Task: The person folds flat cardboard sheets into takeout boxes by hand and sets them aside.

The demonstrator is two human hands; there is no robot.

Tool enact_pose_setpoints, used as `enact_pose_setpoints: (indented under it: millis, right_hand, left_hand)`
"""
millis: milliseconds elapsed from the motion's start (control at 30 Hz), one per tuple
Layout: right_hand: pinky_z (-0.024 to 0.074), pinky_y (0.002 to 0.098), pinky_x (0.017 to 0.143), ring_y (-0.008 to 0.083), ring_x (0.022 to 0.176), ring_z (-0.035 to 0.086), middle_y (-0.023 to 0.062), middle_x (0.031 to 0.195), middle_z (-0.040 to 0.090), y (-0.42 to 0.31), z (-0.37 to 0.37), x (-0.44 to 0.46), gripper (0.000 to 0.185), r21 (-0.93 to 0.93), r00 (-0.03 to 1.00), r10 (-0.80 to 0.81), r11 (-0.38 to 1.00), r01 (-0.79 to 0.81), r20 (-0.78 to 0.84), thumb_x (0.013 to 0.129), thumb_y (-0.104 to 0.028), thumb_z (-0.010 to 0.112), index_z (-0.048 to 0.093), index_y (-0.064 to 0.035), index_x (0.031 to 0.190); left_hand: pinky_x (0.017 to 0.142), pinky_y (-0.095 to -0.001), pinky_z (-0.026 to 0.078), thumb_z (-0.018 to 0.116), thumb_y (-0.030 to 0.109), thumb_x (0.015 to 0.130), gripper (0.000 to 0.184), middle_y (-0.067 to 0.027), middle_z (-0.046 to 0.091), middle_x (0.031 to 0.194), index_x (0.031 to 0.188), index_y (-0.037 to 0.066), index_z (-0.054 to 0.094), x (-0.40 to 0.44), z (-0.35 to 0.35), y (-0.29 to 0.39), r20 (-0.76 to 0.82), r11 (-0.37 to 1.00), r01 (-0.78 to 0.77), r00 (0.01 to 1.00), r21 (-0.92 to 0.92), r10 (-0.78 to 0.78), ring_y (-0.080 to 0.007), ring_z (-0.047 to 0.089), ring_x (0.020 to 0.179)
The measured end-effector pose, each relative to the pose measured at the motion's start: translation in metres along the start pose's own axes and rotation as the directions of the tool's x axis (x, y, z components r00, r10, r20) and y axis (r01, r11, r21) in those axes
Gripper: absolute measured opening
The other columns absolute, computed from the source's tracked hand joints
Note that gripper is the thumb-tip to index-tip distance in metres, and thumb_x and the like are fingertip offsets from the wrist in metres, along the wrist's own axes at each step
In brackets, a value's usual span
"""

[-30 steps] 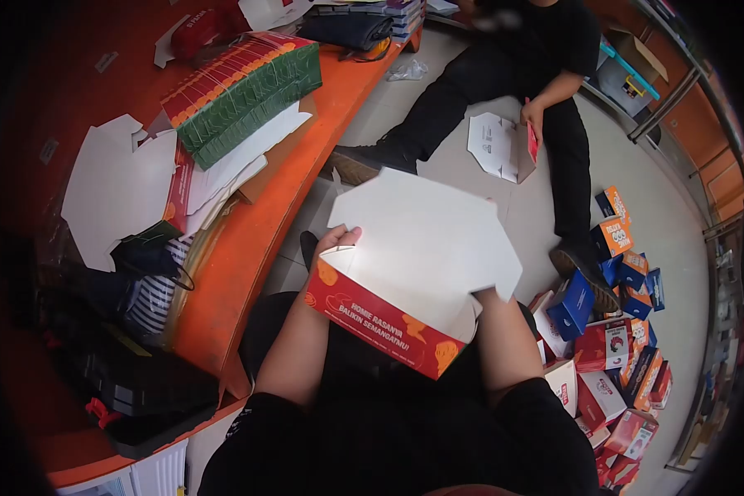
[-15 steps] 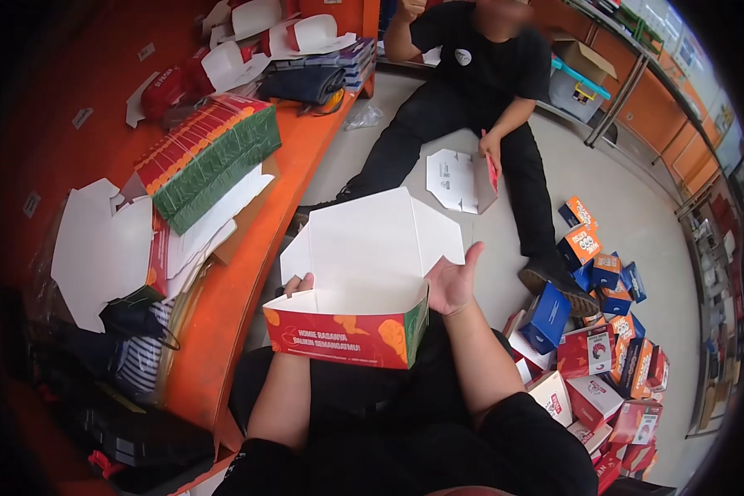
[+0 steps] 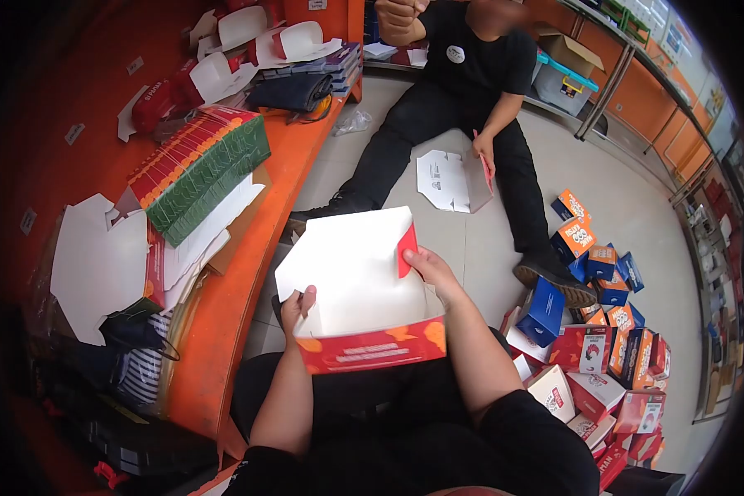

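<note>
A red cardboard food box [image 3: 372, 351] with orange pictures and a white inside is held over my lap, its lid raised and leaning back. My left hand [image 3: 296, 311] grips the box's left side, thumb up along the edge and the other fingers hidden behind. On the right, my right hand [image 3: 434, 274] pinches the lid's side flap [image 3: 407, 250], which is folded inward and shows its red outer face. The box's front panel faces me, its lettering blurred.
To the left, an orange bench [image 3: 215, 331] bears a stack of folded cartons [image 3: 202, 169] and an open carton [image 3: 103, 260]. Ahead, a seated person [image 3: 471, 74] holds a flat white carton [image 3: 445, 180]. Several finished boxes [image 3: 583, 351] lie heaped on the floor at right.
My right hand has gone from open palm beside the lid to pinching its right flap, now folded inward. The box has turned slightly and shifted right. The person ahead has lowered a raised fist.
</note>
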State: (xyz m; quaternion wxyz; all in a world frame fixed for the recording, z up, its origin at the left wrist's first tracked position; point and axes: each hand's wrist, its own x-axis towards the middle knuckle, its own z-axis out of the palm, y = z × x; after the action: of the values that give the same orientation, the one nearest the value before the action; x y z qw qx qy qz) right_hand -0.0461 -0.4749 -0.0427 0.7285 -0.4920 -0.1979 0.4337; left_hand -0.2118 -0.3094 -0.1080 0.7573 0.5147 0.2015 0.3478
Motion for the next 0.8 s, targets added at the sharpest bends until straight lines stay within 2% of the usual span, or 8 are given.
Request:
enact_pose_setpoints:
  millis: [100,167,233,267,367,633,667,800]
  right_hand:
    - [0.0492,0.026,0.074,0.0136,0.08,0.063,0.008,0.096,0.064,0.007,-0.011,0.012,0.031,-0.239,0.985,0.05,0.967,-0.089,-0.163,0.087,-0.027,0.058,0.056,-0.0031,0.108]
    - [0.0488,0.0255,0.073,0.013,0.079,0.063,0.0081,0.093,0.065,0.013,-0.014,0.014,0.028,-0.228,0.983,0.027,0.971,-0.069,-0.183,0.088,-0.026,0.056,0.059,-0.0026,0.105]
    - [0.0487,0.0252,0.072,0.0128,0.077,0.063,0.0081,0.092,0.065,0.011,-0.007,0.012,0.028,-0.12,0.984,0.035,0.991,-0.057,-0.172,0.089,-0.026,0.054,0.059,-0.0022,0.104]
    - [0.0486,0.0251,0.071,0.0127,0.076,0.062,0.0082,0.092,0.065,0.011,-0.003,0.01,0.028,-0.061,0.985,0.043,0.997,-0.054,-0.165,0.09,-0.026,0.054,0.059,-0.002,0.104]
    - [0.0483,0.0249,0.07,0.0123,0.074,0.062,0.008,0.089,0.066,0.013,0.01,0.01,0.029,-0.335,0.972,0.071,0.931,-0.145,-0.225,0.091,-0.026,0.052,0.06,-0.0008,0.102]
    - [0.0484,0.0249,0.069,0.0122,0.073,0.062,0.0085,0.087,0.066,0.026,0.012,0.016,0.029,-0.362,0.963,0.073,0.917,-0.167,-0.259,0.091,-0.026,0.052,0.062,0.0005,0.098]
    - [0.0484,0.0249,0.069,0.0121,0.073,0.062,0.0086,0.087,0.066,0.024,0.013,0.015,0.029,-0.338,0.963,0.1,0.923,-0.184,-0.252,0.091,-0.026,0.052,0.062,0.0004,0.097]
    - [0.049,0.0259,0.072,0.012,0.076,0.062,0.0081,0.09,0.066,0.024,0.012,0.01,0.025,-0.232,0.994,0.083,0.968,-0.096,-0.066,0.089,-0.022,0.055,0.061,0.0004,0.099]
  left_hand:
    - [0.08,-0.028,0.044,0.054,0.021,0.09,0.037,-0.0111,0.062,0.101,0.113,-0.008,0.052,-0.012,-0.015,-0.003,0.04,0.917,-0.164,0.986,0.363,0.16,-0.0152,0.057,0.091]
    - [0.089,-0.0329,0.039,0.043,0.035,0.091,0.049,-0.0133,0.057,0.111,0.114,-0.006,0.052,-0.012,-0.005,0.019,0.162,0.992,-0.099,0.981,-0.072,0.11,-0.0198,0.051,0.104]
    - [0.099,-0.0378,0.033,0.031,0.049,0.093,0.063,-0.0154,0.053,0.121,0.116,-0.005,0.052,-0.007,-0.001,0.033,0.28,0.877,0.028,0.952,-0.48,0.123,-0.0244,0.045,0.117]
    - [0.102,-0.04,0.029,0.022,0.057,0.091,0.072,-0.0153,0.05,0.124,0.12,-0.003,0.049,0.003,-0.018,0.023,0.375,0.879,0.058,0.916,-0.473,0.141,-0.0278,0.042,0.12]
    - [0.102,-0.0388,0.029,0.025,0.058,0.09,0.072,-0.015,0.047,0.128,0.124,-0.002,0.044,0.002,-0.019,0.022,0.111,0.933,0.126,0.989,-0.337,-0.094,-0.0275,0.042,0.121]
    - [0.093,-0.0302,0.039,0.056,0.035,0.088,0.057,-0.0146,0.052,0.12,0.127,-0.002,0.038,0.005,-0.016,0.023,0.235,0.998,0.06,0.97,0.004,-0.06,-0.0191,0.05,0.11]
    - [0.081,-0.0257,0.046,0.06,0.022,0.087,0.043,-0.0124,0.059,0.109,0.119,-0.002,0.047,0.009,-0.019,0.021,0.233,0.996,0.093,0.968,-0.001,-0.09,-0.0149,0.058,0.095]
    - [0.069,-0.0242,0.048,0.057,0.021,0.088,0.024,-0.0079,0.065,0.089,0.097,-0.002,0.059,0.004,-0.012,0.027,0.126,0.972,0.118,0.981,0.201,-0.146,-0.0113,0.061,0.077]
